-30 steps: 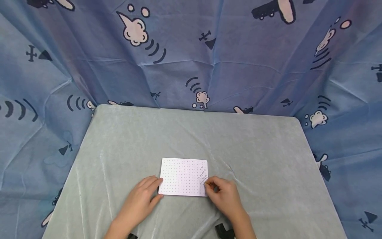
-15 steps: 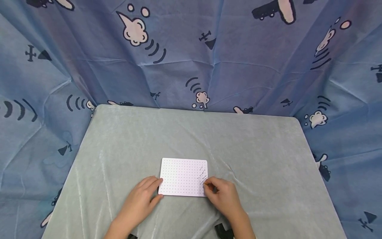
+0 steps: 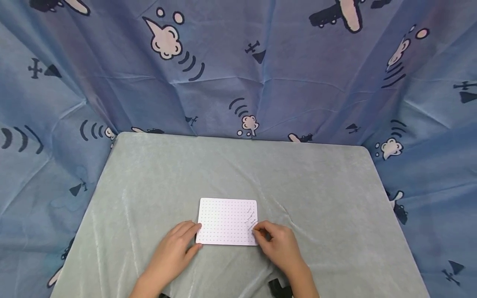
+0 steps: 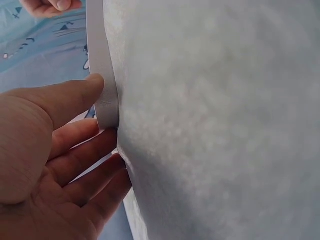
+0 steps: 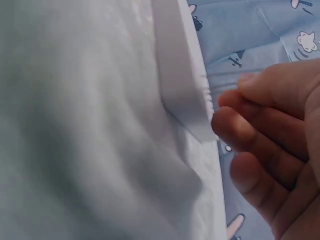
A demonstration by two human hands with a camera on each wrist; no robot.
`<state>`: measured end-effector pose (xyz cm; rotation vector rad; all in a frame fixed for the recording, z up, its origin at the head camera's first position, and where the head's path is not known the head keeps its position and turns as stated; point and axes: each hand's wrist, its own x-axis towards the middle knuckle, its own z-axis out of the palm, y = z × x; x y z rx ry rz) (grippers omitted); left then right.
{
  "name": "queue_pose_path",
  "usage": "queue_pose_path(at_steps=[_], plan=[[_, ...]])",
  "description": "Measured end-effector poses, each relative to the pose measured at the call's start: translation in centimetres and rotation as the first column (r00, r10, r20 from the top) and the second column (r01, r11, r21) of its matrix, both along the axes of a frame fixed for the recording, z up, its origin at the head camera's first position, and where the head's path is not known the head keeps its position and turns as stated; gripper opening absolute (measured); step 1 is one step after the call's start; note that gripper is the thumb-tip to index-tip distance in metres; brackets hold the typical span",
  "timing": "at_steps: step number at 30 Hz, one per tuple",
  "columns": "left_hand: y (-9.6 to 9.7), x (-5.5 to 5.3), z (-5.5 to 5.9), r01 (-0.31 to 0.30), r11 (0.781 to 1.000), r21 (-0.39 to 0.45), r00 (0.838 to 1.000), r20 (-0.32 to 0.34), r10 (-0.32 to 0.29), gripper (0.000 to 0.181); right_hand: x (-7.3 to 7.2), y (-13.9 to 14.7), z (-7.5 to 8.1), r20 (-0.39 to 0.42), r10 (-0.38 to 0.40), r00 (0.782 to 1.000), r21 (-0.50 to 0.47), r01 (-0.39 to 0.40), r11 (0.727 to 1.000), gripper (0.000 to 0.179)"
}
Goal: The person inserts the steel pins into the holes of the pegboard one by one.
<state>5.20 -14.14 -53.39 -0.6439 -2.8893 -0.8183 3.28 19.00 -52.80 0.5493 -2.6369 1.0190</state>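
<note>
A flat white pegboard (image 3: 223, 223) with rows of small holes lies on the cloth. Several thin dark pin-like pieces (image 3: 250, 217) stand or lie at its right side. My left hand (image 3: 171, 252) holds the near left corner, thumb on the near side (image 4: 104, 107) and fingers along the left side. Over the right edge is my right hand (image 3: 279, 244), thumb and index finger pinched together; a tiny thin piece appears at the tips, too small to make out. In the right wrist view, the right hand (image 5: 275, 130) hides it and its other fingers curl.
A grey-green cloth (image 3: 298, 182) covers the table, with wrinkles around the board. Blue printed curtains (image 3: 220, 49) hang behind and at both sides. A black wrist device (image 3: 279, 288) shows under the right wrist.
My right fingertips have shifted very slightly left over the board's edge. The left hand keeps its hold on the corner. The whole head view has shifted a little.
</note>
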Motion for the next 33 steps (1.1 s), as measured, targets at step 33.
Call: queue_pose_path(at_steps=[33], plan=[[-0.1,0.0,-0.1,0.004,1.000,-0.013,1.000,0.015,-0.004,0.060,-3.2,5.9,1.0,0.216,-0.316,0.924,0.319,0.239,0.917,0.007]])
